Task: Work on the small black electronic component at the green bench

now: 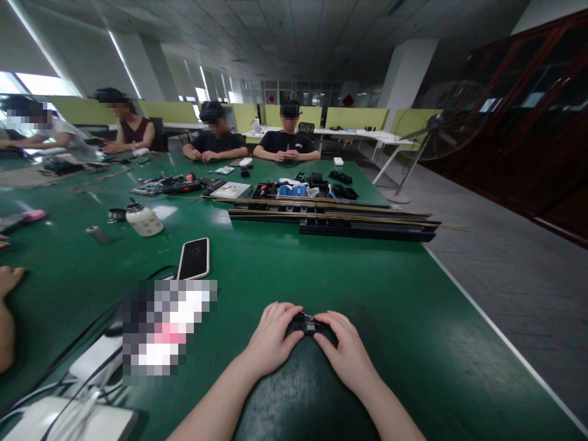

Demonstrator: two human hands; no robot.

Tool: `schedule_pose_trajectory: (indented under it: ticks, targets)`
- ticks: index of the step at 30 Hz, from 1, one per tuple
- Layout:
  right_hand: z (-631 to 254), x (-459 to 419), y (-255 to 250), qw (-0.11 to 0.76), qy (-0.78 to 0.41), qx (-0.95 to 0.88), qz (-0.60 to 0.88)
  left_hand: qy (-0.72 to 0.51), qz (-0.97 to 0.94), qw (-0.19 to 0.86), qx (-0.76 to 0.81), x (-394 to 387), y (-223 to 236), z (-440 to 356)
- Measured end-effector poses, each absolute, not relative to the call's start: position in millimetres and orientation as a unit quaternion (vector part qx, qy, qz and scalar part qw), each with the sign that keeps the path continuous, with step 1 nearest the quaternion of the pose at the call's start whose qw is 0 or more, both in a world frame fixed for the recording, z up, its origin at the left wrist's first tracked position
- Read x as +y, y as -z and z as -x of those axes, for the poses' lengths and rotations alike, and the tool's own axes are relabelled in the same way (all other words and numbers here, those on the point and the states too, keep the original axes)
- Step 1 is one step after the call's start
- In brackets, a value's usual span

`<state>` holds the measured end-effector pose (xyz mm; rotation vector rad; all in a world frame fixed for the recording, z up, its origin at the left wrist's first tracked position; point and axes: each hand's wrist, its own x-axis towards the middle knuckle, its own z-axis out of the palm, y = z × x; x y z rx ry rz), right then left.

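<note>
Between my two hands, low over the green table (349, 275), is a small black device (309, 326) with what looks like an exposed inside and a pale square part. My left hand (275, 331) grips its left end between thumb and fingers. On the other side, my right hand (342, 340) pinches its right end the same way. The fingertips hide both ends of the device, and its exact kind is too small to make out.
A phone (194, 258) lies left of centre, near a white power strip (98, 358) with cables. Farther back are a patterned jar (144, 219), long black rails (367, 229) with thin brass-coloured rods, and mixed tools. Co-workers sit across the table; another person's hand (10, 280) shows at left.
</note>
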<state>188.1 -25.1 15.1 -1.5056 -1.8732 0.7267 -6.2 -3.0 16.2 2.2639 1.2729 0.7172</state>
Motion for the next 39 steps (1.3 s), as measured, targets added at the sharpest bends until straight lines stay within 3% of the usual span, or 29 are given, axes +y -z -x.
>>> schedule_pose_trajectory:
  ticks: [17,32,39]
  targets:
    - [-188.4,-25.9,-18.8,0.332,-0.272,-0.711,0.557,-0.269,-0.821,0.229,0.449,-2.9,-15.4,7.5]
    - [-188.4,-27.0,-17.7,0.286,-0.274,-0.737,0.548,-0.244,-0.828,0.230,0.449,-4.3,-21.5,5.6]
    - [-189.9,-25.6,-18.6,0.331,-0.305,-0.706,0.547,-0.243,-0.829,0.229,0.449,-5.7,-24.3,5.5]
